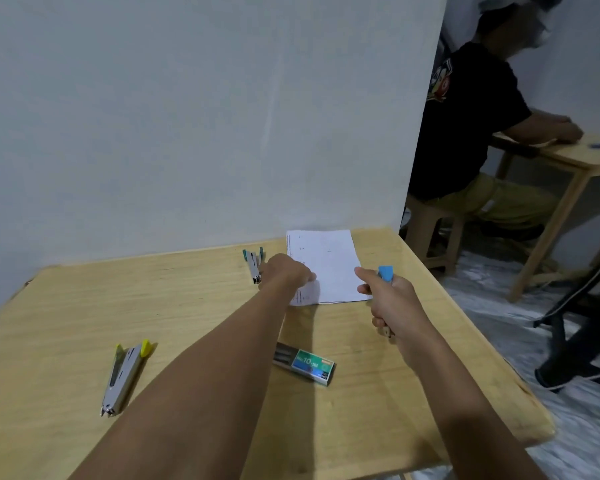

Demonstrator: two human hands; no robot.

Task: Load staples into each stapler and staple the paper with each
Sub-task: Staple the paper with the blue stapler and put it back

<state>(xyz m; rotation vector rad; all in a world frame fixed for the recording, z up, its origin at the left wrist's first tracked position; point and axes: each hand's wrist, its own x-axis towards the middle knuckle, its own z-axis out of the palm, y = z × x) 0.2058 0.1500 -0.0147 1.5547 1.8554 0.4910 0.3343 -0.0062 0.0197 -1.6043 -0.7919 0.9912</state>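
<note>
A white sheet of paper lies at the far side of the wooden table. My left hand rests on its near left corner, fingers curled onto the sheet. My right hand is closed around a blue stapler, held just right of the paper's near edge. A teal stapler lies left of the paper, beside my left hand. A yellow stapler lies at the near left. A green staple box, slid partly open, sits between my forearms.
A white wall stands right behind the table. On the right, past the table's edge, another person sits on a stool at a second wooden table. A black stand is on the floor there.
</note>
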